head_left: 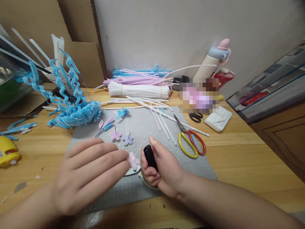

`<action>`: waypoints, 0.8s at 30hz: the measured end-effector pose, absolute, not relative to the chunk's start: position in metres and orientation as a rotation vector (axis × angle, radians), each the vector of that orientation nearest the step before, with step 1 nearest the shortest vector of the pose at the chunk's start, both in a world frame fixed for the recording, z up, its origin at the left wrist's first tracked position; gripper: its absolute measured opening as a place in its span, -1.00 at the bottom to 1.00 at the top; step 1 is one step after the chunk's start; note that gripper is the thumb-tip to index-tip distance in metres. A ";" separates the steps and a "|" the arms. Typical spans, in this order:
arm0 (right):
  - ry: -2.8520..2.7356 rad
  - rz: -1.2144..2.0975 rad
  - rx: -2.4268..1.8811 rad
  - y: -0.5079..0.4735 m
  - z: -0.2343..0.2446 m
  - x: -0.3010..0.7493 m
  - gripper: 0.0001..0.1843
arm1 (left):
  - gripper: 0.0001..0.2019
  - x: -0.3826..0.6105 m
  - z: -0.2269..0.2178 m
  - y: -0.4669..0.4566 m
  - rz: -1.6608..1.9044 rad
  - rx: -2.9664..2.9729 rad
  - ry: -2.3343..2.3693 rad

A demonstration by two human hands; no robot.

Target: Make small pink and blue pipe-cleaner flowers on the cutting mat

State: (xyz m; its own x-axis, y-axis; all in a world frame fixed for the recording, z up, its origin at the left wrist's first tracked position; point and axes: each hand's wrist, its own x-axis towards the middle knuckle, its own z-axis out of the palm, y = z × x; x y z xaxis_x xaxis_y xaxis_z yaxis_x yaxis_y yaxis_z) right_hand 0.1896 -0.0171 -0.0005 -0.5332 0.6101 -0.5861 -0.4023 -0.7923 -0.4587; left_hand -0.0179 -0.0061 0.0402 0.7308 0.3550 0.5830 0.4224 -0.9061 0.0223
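Note:
My left hand [95, 171] is closed, with its fingers together and a small pale pink fuzzy flower [133, 161] at the fingertips; the thumb is hidden. In my right hand [164, 165] is a tool with a black handle [150, 157], its kind unclear, and the fingers wrap round it with the thumb pointing up. A thin pale strand runs between the two hands. Part of a shiny, dark-edged flat piece [132, 171] shows beneath the flower. Beyond my left hand, a pink flower [116, 135] and a lilac flower [128, 139] lie on the grey cutting mat [140, 127].
Scissors [189, 135] with yellow and red handles lie right of my right hand. Bundled white pipe cleaners [139, 90] lie behind the mat, near a leaning bottle [209, 62]. Curly blue pipe-cleaner work [78, 114] stands left, and a white case [218, 118] lies right.

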 end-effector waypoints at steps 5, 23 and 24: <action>-0.450 2.322 -0.996 -0.021 -0.004 0.189 -0.27 | -0.82 -0.004 0.037 0.002 -1.311 -3.091 -0.792; -0.169 2.336 -0.885 -0.016 -0.004 0.190 -0.29 | -0.85 -0.001 0.019 0.006 -1.420 -2.965 -0.690; -0.169 2.328 -0.874 -0.016 -0.004 0.190 -0.30 | -0.86 -0.003 0.019 0.005 -1.358 -2.905 -0.612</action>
State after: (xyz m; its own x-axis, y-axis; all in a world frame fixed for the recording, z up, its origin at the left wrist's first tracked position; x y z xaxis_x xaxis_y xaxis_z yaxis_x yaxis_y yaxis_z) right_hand 0.1900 -0.0162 -0.0045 -0.5755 0.6076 -0.5474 -0.5224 -0.7881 -0.3256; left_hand -0.0033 0.0051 0.0189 0.5852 0.3835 0.7144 0.2818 -0.9224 0.2643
